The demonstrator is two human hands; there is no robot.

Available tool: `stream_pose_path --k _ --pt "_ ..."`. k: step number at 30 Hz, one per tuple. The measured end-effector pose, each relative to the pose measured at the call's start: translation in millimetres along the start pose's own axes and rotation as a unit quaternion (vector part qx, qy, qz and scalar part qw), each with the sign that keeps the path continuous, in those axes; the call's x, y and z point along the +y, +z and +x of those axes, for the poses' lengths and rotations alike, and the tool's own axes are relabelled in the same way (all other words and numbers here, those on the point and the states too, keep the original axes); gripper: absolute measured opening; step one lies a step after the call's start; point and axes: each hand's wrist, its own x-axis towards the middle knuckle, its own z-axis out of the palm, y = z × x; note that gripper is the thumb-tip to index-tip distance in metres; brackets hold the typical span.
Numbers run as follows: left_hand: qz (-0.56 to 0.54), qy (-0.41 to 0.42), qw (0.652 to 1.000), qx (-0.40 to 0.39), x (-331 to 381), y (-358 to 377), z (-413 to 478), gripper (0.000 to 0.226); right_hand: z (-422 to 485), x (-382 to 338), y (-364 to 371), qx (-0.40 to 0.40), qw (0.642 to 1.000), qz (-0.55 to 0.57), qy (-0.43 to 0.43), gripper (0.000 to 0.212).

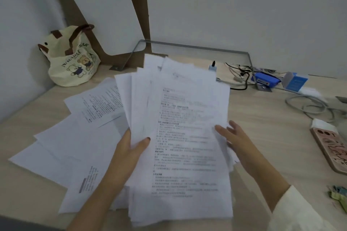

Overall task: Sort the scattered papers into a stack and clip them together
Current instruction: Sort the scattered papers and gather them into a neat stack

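A loose, fanned bundle of printed white papers (185,137) is held up over the middle of the desk. My left hand (131,148) grips its left edge, thumb on top of the sheets. On the bundle's right edge, my right hand (234,140) holds on with fingers spread, partly behind the sheets. Several more papers (75,142) lie scattered flat on the desk to the left, overlapping each other. Green and blue clips (338,196) show at the right edge, partly cut off.
A cream tote bag with bears (72,58) stands in the back left corner. Cables (242,75), a blue device (266,80) and a blue-white box (295,81) crowd the back right. A phone in a pink case (330,152) lies at the right on the pale wooden desk (272,118).
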Motion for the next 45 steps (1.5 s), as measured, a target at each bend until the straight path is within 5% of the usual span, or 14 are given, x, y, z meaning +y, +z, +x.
stream_pose_path --k 2,4,13,23,32,38,45 --pt "-0.035 0.021 0.999 -0.008 12.0 5.5 -2.1 0.035 -21.1 -13.3 -6.4 -0.091 0.993 0.077 -0.014 0.043" --pt "-0.035 0.044 0.998 -0.004 28.3 8.6 -0.5 0.036 -34.2 -30.7 -10.2 -0.095 0.989 0.091 -0.072 0.025" --pt "-0.036 0.152 0.988 -0.02 85.0 9.6 5.8 0.035 -63.8 -87.6 -10.1 -0.072 0.967 0.064 -0.234 0.035" --pt "-0.037 0.189 0.981 0.008 72.3 8.0 -0.3 0.025 -60.9 -65.7 -2.8 -0.053 0.968 0.103 -0.223 0.023" --pt "-0.035 0.22 0.975 -0.01 76.1 20.8 1.5 0.032 -63.7 -65.0 -9.5 -0.05 0.961 0.151 -0.227 0.034" --pt "-0.045 0.249 0.968 -0.003 90.5 20.4 -8.9 0.033 -68.6 -47.6 -13.1 -0.027 0.975 0.096 -0.201 0.028" --pt "-0.069 0.223 0.965 0.117 144.6 47.3 -4.8 0.035 -68.4 -52.8 -8.8 -0.038 0.971 0.118 -0.205 0.019"
